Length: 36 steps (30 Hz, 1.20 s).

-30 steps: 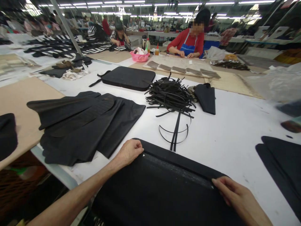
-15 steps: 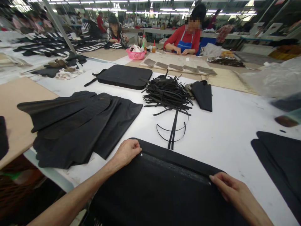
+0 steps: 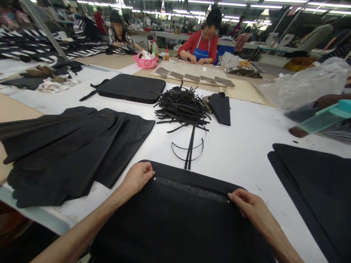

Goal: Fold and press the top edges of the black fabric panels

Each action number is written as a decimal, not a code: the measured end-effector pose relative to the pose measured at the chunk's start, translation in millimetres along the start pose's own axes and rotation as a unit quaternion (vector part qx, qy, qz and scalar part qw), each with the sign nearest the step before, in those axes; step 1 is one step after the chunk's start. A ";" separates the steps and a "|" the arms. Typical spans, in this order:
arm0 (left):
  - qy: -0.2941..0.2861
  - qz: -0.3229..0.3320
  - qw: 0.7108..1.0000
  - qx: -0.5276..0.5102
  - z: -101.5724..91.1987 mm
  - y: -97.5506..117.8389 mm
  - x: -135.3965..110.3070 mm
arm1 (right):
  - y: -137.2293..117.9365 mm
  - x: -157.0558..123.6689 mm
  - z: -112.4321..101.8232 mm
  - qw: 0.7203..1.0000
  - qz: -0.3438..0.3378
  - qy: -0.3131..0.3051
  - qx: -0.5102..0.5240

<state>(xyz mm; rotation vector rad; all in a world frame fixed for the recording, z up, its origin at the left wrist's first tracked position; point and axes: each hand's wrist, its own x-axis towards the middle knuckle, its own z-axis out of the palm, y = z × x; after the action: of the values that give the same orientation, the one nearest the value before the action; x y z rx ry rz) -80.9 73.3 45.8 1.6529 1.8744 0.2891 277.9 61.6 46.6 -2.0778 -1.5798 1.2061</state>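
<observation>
A large black fabric panel [image 3: 178, 219] lies in front of me on the white table [image 3: 241, 153], its far edge folded over into a narrow band. My left hand [image 3: 136, 178] is closed and pinches the left end of that folded edge. My right hand [image 3: 246, 202] is closed on the right end of the same edge. A thin line of glue or chalk shows along the fold between the hands.
A stack of black fabric pieces [image 3: 71, 146] lies to the left, another [image 3: 315, 182] to the right. A heap of black strips [image 3: 182, 107], a black pad [image 3: 128, 87] and a pink basket [image 3: 145, 62] lie beyond. A person in red [image 3: 201, 44] works opposite.
The view has swung to the right, so everything has slid left in the frame. Both hands stay on the folded edge; the right hand's fingers have curled in more.
</observation>
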 end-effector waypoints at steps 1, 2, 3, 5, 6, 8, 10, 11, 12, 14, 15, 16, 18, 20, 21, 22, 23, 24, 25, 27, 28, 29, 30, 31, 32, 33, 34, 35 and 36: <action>0.002 -0.003 1.000 0.009 -0.9 1.2 -0.7 | 0.9 0.3 -0.3 1.000 0.005 -0.003 0.001; 0.003 -0.006 1.000 0.019 -1.9 2.6 -1.4 | 2.4 1.1 -0.5 1.000 0.010 -0.009 0.004; 0.005 -0.010 0.999 0.030 -2.9 4.1 -2.3 | 4.3 2.4 -0.7 1.000 0.012 -0.015 0.007; 0.011 -0.017 0.998 0.056 -4.6 7.4 -4.5 | 8.1 5.3 -1.3 1.000 0.005 -0.021 0.018; 0.015 -0.020 0.997 0.070 -5.0 9.3 -6.1 | 9.4 6.4 -1.8 1.000 0.000 -0.022 0.020; 0.021 -0.025 0.995 0.096 -4.1 13.4 -10.4 | 9.7 6.6 -3.0 0.999 -0.004 -0.025 0.022; 0.028 -0.020 0.991 0.130 -0.5 17.3 -15.5 | 7.2 4.6 -4.2 0.999 -0.004 -0.032 0.024; 0.037 0.000 0.987 0.155 2.2 18.9 -18.0 | 5.5 3.2 -4.5 0.999 -0.005 -0.033 0.027; 0.047 0.035 0.981 0.184 5.3 20.0 -20.2 | 3.9 1.9 -4.5 0.999 -0.009 -0.032 0.032; 0.061 0.132 0.960 0.238 11.6 20.9 -23.4 | 1.8 -0.2 -3.4 0.999 -0.019 -0.024 0.037; 0.059 0.176 0.949 0.256 14.3 20.7 -24.4 | 1.7 -0.8 -2.4 0.999 -0.023 -0.019 0.035; 0.051 0.206 0.940 0.268 16.4 20.2 -25.0 | 2.0 -1.1 -1.2 0.999 -0.024 -0.014 0.029; 0.035 0.230 0.928 0.290 18.9 18.9 -26.1 | 3.7 -1.2 1.3 1.000 -0.023 -0.001 0.011; 0.035 0.236 0.916 0.322 19.8 18.0 -28.1 | 5.3 -1.1 3.3 0.999 -0.026 0.015 -0.010; 0.037 0.241 0.909 0.339 20.0 18.0 -29.8 | 5.6 -1.1 4.0 0.999 -0.029 0.023 -0.019; 0.040 0.246 0.901 0.354 20.2 18.3 -31.9 | 5.5 -1.3 4.5 0.999 -0.029 0.032 -0.028; 0.040 0.250 0.895 0.369 20.6 18.8 -34.4 | 5.0 -1.7 4.9 0.998 -0.029 0.041 -0.036; 0.039 0.252 0.889 0.380 21.0 19.6 -37.1 | 4.2 -2.1 5.2 0.997 -0.028 0.049 -0.043; 0.037 0.254 0.885 0.389 21.6 20.3 -39.7 | 3.3 -2.7 5.4 0.997 -0.026 0.056 -0.050; 0.034 0.253 0.879 0.403 23.1 21.6 -44.1 | 1.5 -3.8 5.8 0.996 -0.025 0.065 -0.062; 0.035 0.252 0.876 0.410 23.9 21.9 -45.5 | 0.9 -4.2 6.1 0.995 -0.026 0.067 -0.066; 0.036 0.252 0.873 0.416 24.6 22.0 -46.4 | 0.5 -4.5 6.4 0.995 -0.026 0.068 -0.070; 0.037 0.252 0.870 0.422 25.3 22.0 -46.9 | 0.3 -4.6 6.7 0.995 -0.024 0.070 -0.073; 0.039 0.252 0.867 0.428 25.9 21.8 -47.1 | 0.2 -4.6 7.0 0.994 -0.022 0.072 -0.074; 0.040 0.253 0.865 0.432 26.6 21.4 -47.1 | 0.2 -4.5 7.3 0.994 -0.020 0.076 -0.076; 0.042 0.253 0.862 0.437 27.3 21.0 -47.1 | 0.1 -4.4 7.6 0.994 -0.018 0.080 -0.077; 0.045 0.252 0.860 0.441 28.1 20.6 -47.0 | -0.2 -4.4 7.8 0.993 -0.017 0.083 -0.078; 0.048 0.250 0.858 0.447 29.0 20.1 -47.0 | -0.5 -4.4 8.0 0.993 -0.016 0.085 -0.080; 0.053 0.248 0.855 0.452 30.0 19.7 -47.1 | -1.0 -4.6 8.2 0.993 -0.016 0.088 -0.082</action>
<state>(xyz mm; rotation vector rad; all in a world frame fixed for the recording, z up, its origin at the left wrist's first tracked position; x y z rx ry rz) -46.1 25.4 46.9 2.8024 1.7168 -0.3892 270.8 55.8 44.3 -2.1820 -1.6717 0.8816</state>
